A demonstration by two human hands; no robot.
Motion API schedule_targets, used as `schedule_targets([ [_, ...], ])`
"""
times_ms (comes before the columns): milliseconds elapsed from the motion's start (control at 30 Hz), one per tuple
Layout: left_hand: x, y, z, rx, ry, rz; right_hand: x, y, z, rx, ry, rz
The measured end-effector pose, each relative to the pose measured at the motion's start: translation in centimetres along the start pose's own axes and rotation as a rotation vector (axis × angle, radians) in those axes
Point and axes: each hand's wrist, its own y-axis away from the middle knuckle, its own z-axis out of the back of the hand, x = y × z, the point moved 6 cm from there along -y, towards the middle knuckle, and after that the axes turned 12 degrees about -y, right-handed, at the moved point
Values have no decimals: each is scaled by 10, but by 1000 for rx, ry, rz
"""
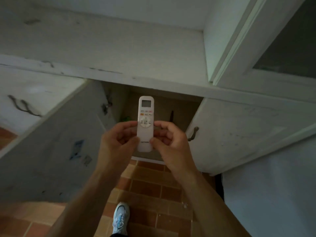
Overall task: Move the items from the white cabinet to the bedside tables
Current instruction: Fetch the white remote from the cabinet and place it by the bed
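Remote control [145,124]: white, upright, display end far, held in the air in front of the open lower compartment of the white cabinet [119,48].
Left hand [118,139]: thumb and fingers pinched on the remote's left edge.
Right hand [168,137]: thumb and fingers pinched on its right edge.
Cabinet doors: left door [56,142] and right door [239,132] both swung open.
Floor [150,189]: reddish tiles, one pale blue shoe [120,218] near.

Both forearms are showing bare, with no sleeves. The hands [145,142] are wearing no gloves. One foot is wearing a light blue laced sneaker [120,218].
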Motion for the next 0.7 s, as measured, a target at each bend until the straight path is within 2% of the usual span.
schedule_targets([
  [400, -128, 144, 139, -237, 37, -104, 153, 122, -96, 258, -52, 179],
  [700, -147, 239, 273, -501, 19, -191, 205, 205, -224, 486, -68, 272],
])
